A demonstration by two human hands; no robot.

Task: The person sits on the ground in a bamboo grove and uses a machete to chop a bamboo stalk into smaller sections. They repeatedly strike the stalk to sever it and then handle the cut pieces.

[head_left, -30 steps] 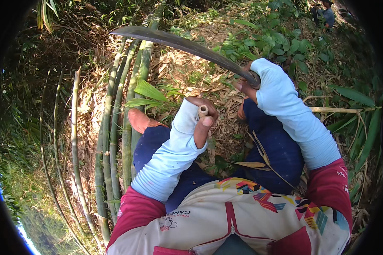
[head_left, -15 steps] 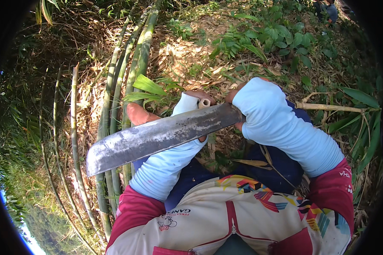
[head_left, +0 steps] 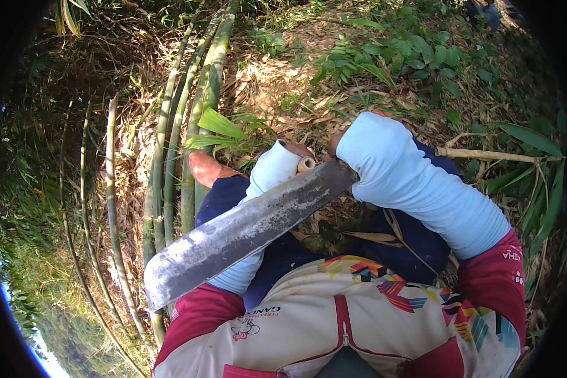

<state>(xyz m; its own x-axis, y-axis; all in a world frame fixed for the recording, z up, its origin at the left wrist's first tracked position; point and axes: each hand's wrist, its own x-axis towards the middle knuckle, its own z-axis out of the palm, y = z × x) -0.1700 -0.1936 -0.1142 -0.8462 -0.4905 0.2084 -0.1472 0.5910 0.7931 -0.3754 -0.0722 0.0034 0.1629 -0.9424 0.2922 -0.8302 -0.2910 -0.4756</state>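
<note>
A wide, worn machete (head_left: 246, 233) slants across the middle of my view, its tip down to the left over my left forearm. My right hand (head_left: 336, 143), mostly covered by a light blue sleeve, is closed around the handle end; the handle itself is hidden. Just left of it, my left hand (head_left: 300, 150) is closed on a thin bamboo stick (head_left: 306, 164), whose pale hollow cut end points toward me. The sleeve and the blade hide most of the left fingers and the rest of the stick.
Long green bamboo stems (head_left: 205, 94) run along the left, beside thinner cut stems (head_left: 111, 189). A dry branch (head_left: 488, 155) with leaves lies at the right. Low green plants (head_left: 416, 57) grow ahead among dry leaves. Another person (head_left: 488, 17) is at the far upper right.
The machete's tip has swung down and closer to my body, so the blade slants more steeply. My left hand and the bamboo stick have shifted slightly, showing more of the left sleeve cuff.
</note>
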